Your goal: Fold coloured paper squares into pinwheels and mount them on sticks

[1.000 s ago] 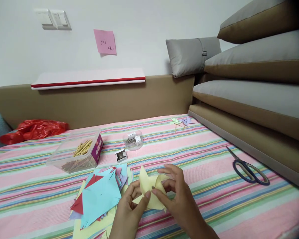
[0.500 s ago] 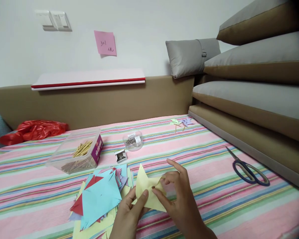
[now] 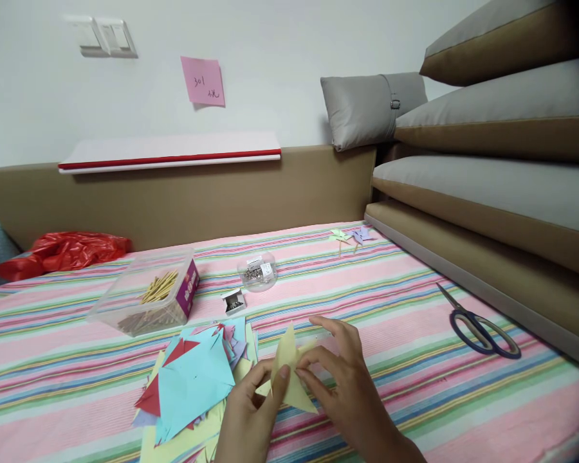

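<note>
Two hands meet over the near edge of the bed [image 3: 415, 283], both closed on one folded yellow paper [image 3: 289, 360]. The left hand [image 3: 251, 411] pinches the paper's middle from the left, its fingers [image 3: 280, 381] narrow, with the thumb tip pressed on the fold. The right hand [image 3: 352, 392] holds the same paper from the right: thumb and forefinger are closed on it, and the other fingers are spread loosely above. The paper stands tilted just above the striped sheet, with one point up and another down towards the near edge.

Just left of the hands a pile [image 3: 193, 379] of blue, red, yellow and lilac cut sheets lies at the near edge, touching the left hand's side. Further in, towards the left edge, a clear box [image 3: 149, 292] holds wooden sticks. A small open packet [image 3: 234, 301] sits between the pile and a clear round jar [image 3: 258, 271] of pins. Two small pinwheels [image 3: 350, 236] lie near the far edge, well apart from the hands. Scissors [image 3: 482, 325] lie closed by the right edge, beside the sofa cushions. A red bag [image 3: 67, 251] lies at the far left corner. A pink note [image 3: 202, 80] is stuck to the wall.
</note>
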A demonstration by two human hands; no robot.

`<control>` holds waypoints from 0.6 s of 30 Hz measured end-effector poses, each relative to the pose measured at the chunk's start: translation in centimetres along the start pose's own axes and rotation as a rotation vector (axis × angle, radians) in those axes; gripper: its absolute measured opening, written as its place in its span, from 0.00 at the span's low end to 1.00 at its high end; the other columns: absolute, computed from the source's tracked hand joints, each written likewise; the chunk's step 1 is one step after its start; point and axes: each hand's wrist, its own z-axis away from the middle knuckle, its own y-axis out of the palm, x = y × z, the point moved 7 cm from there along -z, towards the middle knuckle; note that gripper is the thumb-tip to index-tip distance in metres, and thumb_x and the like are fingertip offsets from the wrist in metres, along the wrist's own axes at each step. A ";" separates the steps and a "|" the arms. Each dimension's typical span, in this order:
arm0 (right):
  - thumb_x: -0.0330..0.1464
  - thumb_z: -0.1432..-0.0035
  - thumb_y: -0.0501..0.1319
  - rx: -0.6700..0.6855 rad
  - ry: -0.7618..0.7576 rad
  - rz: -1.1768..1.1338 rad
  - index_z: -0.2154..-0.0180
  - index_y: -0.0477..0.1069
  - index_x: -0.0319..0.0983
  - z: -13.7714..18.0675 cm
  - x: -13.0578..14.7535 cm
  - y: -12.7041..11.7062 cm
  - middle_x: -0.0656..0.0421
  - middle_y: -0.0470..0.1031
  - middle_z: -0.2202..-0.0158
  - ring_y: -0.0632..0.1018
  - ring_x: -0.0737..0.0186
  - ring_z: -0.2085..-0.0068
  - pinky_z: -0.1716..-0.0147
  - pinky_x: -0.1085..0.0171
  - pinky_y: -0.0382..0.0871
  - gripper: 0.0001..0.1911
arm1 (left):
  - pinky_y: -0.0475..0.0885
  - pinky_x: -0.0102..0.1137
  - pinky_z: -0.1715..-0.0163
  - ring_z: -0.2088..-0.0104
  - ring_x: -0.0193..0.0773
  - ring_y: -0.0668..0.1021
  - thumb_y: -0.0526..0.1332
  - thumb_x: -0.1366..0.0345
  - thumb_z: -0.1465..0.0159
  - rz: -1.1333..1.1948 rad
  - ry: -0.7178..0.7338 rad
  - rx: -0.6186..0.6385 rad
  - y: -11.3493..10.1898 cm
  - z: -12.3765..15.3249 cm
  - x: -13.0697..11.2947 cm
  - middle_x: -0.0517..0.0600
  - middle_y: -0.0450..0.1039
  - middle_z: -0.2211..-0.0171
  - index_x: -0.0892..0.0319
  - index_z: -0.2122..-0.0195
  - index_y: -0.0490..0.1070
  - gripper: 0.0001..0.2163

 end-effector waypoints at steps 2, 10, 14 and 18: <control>0.23 0.41 0.62 0.082 0.025 -0.034 0.66 0.73 0.44 0.1 -0.2 0.4 0.55 0.61 0.40 0.61 0.45 0.38 0.45 0.46 0.67 0.09 | 0.69 0.29 0.70 0.67 0.43 0.77 0.64 0.52 0.38 -0.162 0.101 -0.070 -0.7 0.1 -0.6 0.51 0.82 0.62 0.53 0.56 0.82 0.15; 0.37 0.38 0.64 0.335 0.328 -0.312 0.67 0.73 0.45 -0.1 -3.1 -0.7 0.56 0.62 0.38 0.63 0.50 0.35 0.39 0.50 0.62 0.05 | 0.60 0.27 0.81 0.79 0.37 0.71 0.64 0.49 0.39 -0.307 0.123 -0.321 -2.9 0.7 -1.4 0.46 0.75 0.76 0.52 0.61 0.81 0.14; 0.31 0.36 0.58 0.321 0.360 -0.028 0.68 0.69 0.43 0.1 -6.5 -1.2 0.57 0.72 0.57 0.75 0.55 0.53 0.54 0.57 0.70 0.07 | 0.61 0.27 0.82 0.81 0.37 0.72 0.69 0.46 0.47 -0.004 -0.061 -0.356 -3.7 0.5 -0.4 0.46 0.77 0.76 0.55 0.60 0.80 0.20; 0.22 0.42 0.53 0.278 0.397 0.149 0.73 0.64 0.42 0.9 -8.5 -0.6 0.58 0.68 0.71 0.71 0.55 0.69 0.68 0.57 0.62 0.11 | 0.70 0.27 0.75 0.76 0.37 0.78 0.72 0.50 0.49 0.297 -0.188 -0.308 -3.2 0.2 0.7 0.49 0.81 0.71 0.56 0.53 0.77 0.24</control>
